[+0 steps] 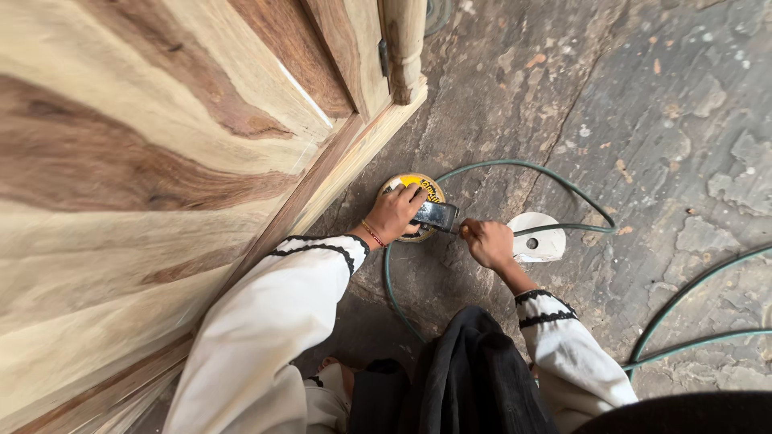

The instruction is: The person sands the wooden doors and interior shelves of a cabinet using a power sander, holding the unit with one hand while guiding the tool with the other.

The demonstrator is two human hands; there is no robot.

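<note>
Cracked stone floor (pixel 643 120) beside a wooden panel (pixel 145 161): my left hand (pixel 396 214) clamps the yellow-lidded tin (pixel 412 186) steady, my right hand (pixel 487 241) pinches a tool (possibly a screwdriver) at its rim.

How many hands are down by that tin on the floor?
2. The left hand rests on top of the yellow-lidded tin beside the wooden panel. The right hand is just right of it, closed around a small tool.
</note>
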